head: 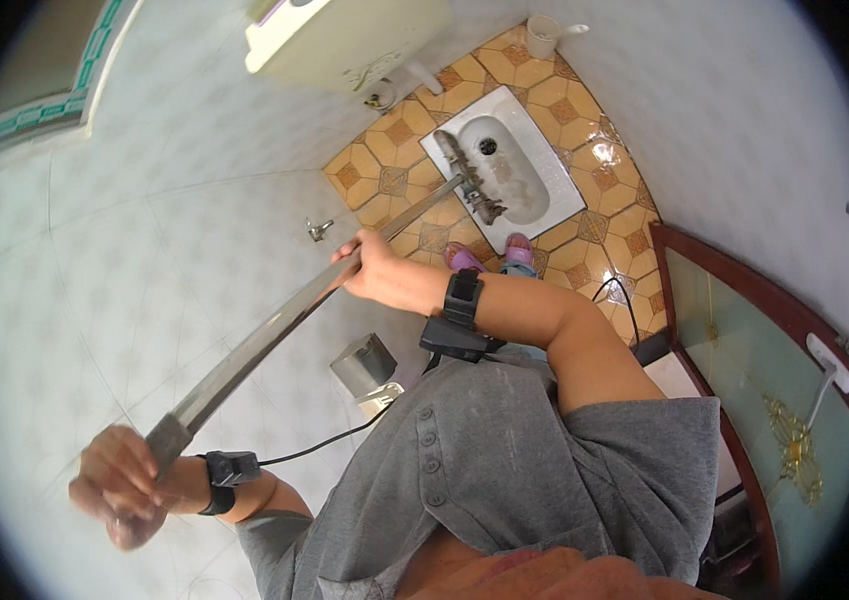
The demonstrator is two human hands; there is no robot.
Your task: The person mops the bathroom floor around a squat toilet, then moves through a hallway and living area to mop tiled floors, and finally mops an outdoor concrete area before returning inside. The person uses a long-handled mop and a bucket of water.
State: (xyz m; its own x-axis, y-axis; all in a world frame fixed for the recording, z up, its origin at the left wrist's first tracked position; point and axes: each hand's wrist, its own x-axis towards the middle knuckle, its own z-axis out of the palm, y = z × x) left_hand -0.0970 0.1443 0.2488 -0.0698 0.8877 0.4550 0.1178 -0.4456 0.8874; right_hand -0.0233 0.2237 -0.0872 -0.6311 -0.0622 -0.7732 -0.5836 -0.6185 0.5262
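A metal mop pole (267, 341) runs slantwise from lower left up to a dirty grey-brown mop head (467, 178). My right hand (370, 264) is wrapped around the pole's middle. Blurred by motion, my left hand (121, 480) grips the upper end at the grey handle grip (168, 442). The mop head lies along the left rim of a white squat toilet (556, 176), partly over its bowl. Brown stains and a dark drain hole (488, 145) show inside the bowl.
Wet patterned tiles (597, 255) surround the toilet. Ahead stand a wall-mounted cistern (349, 45) and a white pail (542, 37). A tap (318, 229) and a metal paper holder (364, 365) are on the left wall. A glazed door (754, 360) stands at right; a black cable (623, 289) loops near it.
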